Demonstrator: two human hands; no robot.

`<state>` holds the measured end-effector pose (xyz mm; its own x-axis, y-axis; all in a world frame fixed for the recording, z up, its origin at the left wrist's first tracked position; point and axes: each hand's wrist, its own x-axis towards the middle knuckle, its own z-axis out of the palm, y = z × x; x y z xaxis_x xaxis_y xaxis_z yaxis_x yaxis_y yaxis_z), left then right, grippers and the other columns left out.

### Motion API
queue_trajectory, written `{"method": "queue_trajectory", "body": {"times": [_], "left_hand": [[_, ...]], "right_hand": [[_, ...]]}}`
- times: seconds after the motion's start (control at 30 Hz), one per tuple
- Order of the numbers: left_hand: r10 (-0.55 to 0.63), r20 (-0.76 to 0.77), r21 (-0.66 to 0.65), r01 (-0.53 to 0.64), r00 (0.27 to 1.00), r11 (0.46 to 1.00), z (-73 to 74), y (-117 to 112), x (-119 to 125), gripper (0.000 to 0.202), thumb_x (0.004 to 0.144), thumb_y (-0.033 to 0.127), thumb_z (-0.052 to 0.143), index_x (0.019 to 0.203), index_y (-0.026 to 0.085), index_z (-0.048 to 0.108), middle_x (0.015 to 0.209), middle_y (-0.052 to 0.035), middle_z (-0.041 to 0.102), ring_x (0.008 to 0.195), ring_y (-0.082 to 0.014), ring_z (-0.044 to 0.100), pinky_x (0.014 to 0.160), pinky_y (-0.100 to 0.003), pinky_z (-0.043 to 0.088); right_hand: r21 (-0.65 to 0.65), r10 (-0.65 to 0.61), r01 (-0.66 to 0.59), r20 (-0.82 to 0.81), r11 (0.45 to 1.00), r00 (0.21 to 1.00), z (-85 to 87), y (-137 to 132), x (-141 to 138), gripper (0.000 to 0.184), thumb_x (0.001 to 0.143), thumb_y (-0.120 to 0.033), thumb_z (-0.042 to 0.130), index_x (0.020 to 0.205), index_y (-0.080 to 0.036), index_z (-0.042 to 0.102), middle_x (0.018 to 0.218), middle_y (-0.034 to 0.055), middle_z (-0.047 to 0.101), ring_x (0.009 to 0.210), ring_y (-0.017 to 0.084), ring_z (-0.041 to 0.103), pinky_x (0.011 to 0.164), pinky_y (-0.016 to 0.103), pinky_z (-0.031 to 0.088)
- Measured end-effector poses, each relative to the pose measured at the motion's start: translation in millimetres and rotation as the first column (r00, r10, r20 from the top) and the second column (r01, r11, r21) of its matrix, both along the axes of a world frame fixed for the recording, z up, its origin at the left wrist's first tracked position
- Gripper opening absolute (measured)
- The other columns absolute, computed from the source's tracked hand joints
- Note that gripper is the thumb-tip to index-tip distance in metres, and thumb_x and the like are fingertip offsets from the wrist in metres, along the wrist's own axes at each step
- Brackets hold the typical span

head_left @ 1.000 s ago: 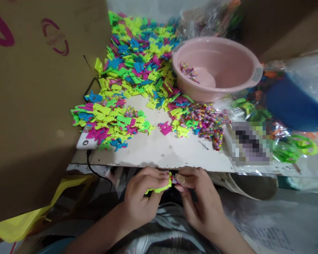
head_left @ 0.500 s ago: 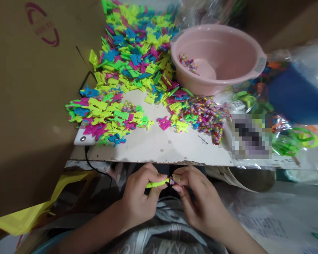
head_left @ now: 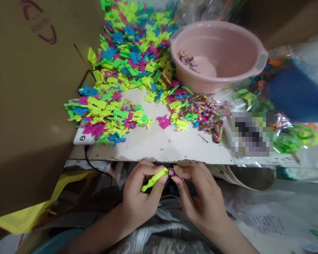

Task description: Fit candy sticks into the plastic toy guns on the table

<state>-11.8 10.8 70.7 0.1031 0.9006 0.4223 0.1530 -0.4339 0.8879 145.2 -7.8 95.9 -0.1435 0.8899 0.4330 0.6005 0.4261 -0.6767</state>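
Observation:
Just beyond the table's front edge, my left hand [head_left: 140, 190] pinches a neon-yellow plastic toy piece [head_left: 151, 180] between thumb and fingers. Its upper end meets a small tube with a printed wrapper [head_left: 171, 171], gripped by the fingertips of my right hand [head_left: 201, 188]. Whether the two parts are joined or only touching I cannot tell. On the table, a pile of similar toy pieces [head_left: 106, 114] in yellow, green, pink and blue lies to the left. Many more small wrapped tubes [head_left: 205, 111] are heaped to the right.
A pink basin [head_left: 235, 49] with some small tubes inside stands at the back right. A larger heap of toy pieces [head_left: 137, 46] covers the back of the white table [head_left: 148, 150]. At the left rises a cardboard box [head_left: 42, 106]; clear plastic bags [head_left: 288, 137] lie at the right.
The yellow toy piece has tilted, its lower end now pointing further down and left. Both hands have risen slightly, still holding the piece and the tube together.

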Motion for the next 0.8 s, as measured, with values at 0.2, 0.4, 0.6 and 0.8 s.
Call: {"method": "queue_trajectory", "body": {"times": [0.2,0.4,0.6,0.8], "left_hand": [[0.036,0.188,-0.365,0.036,0.982,0.93,6.8,0.4,0.8,0.016,0.086,0.012,0.062,0.098,0.024,0.059,0.081,0.0049,0.056,0.051,-0.0054,0.057,0.044,-0.015,0.051],[-0.007,0.152,-0.302,0.054,0.988,0.952,4.1,-0.4,0.9,0.02,0.087,0.009,0.06,0.099,0.025,0.058,0.087,0.0036,0.057,0.058,-0.0054,0.06,0.051,-0.015,0.053],[-0.034,0.049,-0.042,0.036,0.998,0.998,-1.2,-1.6,3.2,0.031,0.083,0.0,0.057,0.103,0.023,0.054,0.091,0.0001,0.055,0.08,-0.0107,0.063,0.067,-0.02,0.054],[-0.063,-0.006,0.097,0.063,0.998,0.993,0.4,-3.3,0.8,0.031,0.081,-0.005,0.059,0.098,0.02,0.055,0.088,-0.0021,0.062,0.087,-0.0134,0.067,0.077,-0.024,0.058]], "right_hand": [[-0.157,-0.025,0.005,-0.123,0.988,0.992,4.2,-0.4,11.1,0.012,0.092,-0.011,0.057,0.098,-0.021,0.056,0.088,0.002,0.066,0.082,0.015,0.063,0.072,0.026,0.05],[-0.077,0.055,-0.055,0.001,0.995,0.998,8.3,4.6,10.4,0.012,0.091,-0.01,0.059,0.096,-0.02,0.057,0.088,0.003,0.067,0.081,0.017,0.062,0.073,0.029,0.049],[0.091,0.018,-0.03,0.122,0.995,0.992,5.0,4.0,2.8,0.016,0.09,-0.003,0.056,0.099,-0.017,0.056,0.088,0.0069,0.066,0.08,0.019,0.059,0.072,0.032,0.048],[0.213,-0.034,0.004,0.137,0.977,0.99,-3.2,-6.2,-1.2,0.025,0.09,0.0,0.049,0.108,-0.016,0.056,0.091,0.0101,0.067,0.077,0.019,0.059,0.063,0.032,0.046]]}}
